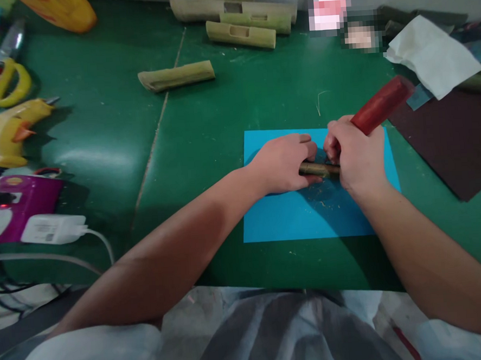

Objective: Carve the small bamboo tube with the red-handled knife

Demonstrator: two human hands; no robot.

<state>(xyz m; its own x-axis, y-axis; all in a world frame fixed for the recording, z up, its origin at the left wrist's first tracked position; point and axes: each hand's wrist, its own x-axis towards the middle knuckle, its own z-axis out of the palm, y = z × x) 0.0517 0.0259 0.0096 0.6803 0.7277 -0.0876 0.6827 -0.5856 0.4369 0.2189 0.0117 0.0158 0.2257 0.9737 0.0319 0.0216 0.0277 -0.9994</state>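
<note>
My left hand grips a thin brown bamboo stick over a blue sheet. My right hand is closed around a tool with a thick red handle, which slants up to the right. The tool's working end is hidden by my fingers. The stick runs between both hands, and its right end disappears at my right hand. Small shavings lie on the sheet just below the stick.
Bamboo pieces with cut slots and a short bamboo piece lie behind. On the left are scissors, a yellow glue gun and a purple power strip. White paper and a dark sheet lie right.
</note>
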